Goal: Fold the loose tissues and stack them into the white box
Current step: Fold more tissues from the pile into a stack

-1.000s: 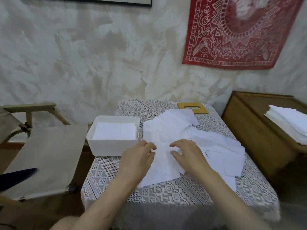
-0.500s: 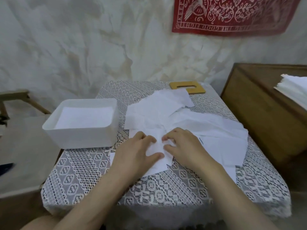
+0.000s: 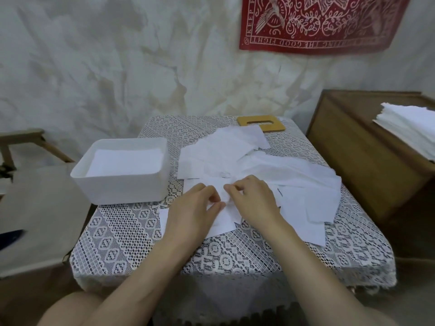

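Not even halfway, I'd say. The box (image 3: 122, 188) on the left of the surface (image 3: 131, 231) holds a flat stack, long side running left-right, open top up. Loads of loose tissues (image 3: 235, 156) sprawl from the centre to the right. My left hand (image 3: 190, 208) and right hand (image 3: 254, 201) both pinch 1 sheet (image 3: 223, 220) right in front of me. It lies skewed and mostly covered.

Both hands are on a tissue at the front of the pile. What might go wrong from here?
1. The left hand and right hand pinch the front tissue, which overlaps the loose pile. Pulling it up may drag neighbouring sheets out of place.
2. The white box sits right at the left edge of the table. A push while stacking might shove it off.
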Demonstrator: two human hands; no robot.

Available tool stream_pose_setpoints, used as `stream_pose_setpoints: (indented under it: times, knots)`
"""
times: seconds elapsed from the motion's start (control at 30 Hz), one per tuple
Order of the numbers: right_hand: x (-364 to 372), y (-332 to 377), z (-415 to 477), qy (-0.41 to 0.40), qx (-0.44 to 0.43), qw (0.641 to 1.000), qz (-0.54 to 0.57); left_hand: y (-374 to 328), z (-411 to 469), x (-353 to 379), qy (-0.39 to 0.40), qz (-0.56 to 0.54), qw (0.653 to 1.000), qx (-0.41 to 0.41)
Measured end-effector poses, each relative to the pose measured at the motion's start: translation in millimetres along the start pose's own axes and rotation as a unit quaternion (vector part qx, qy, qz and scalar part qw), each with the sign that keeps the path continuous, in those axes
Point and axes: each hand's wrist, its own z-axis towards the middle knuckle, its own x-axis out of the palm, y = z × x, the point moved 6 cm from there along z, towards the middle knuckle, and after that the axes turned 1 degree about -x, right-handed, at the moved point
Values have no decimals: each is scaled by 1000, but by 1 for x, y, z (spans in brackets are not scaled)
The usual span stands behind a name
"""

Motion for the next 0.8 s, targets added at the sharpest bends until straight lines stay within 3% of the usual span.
stream_pose_setpoints:
  times: [0.23, 0.3, 0.4, 0.5, 0.63, 0.8]
  knots:
    - [-5, -2, -2, 14, 40, 998, 45, -1, -9, -4, -4, -48, 999, 15]
    - [-10, -5, -4, 19, 39, 991, 127, 7, -6, -9, -27, -71, 997, -8]
    - [-19, -6, -11, 37, 67, 945, 319, 17, -2, -11, -37, -124, 989, -69]
    - [-26, -6, -16, 61, 84, 922, 372, 15, 1, -6, 1, -243, 963, -120]
    - [-27, -9, -17, 75, 77, 910, 401, 7, 2, 3, 37, -412, 895, -167]
    - [-29, -5, -20, 68, 68, 914, 395, 7, -4, 4, 49, -472, 855, -210]
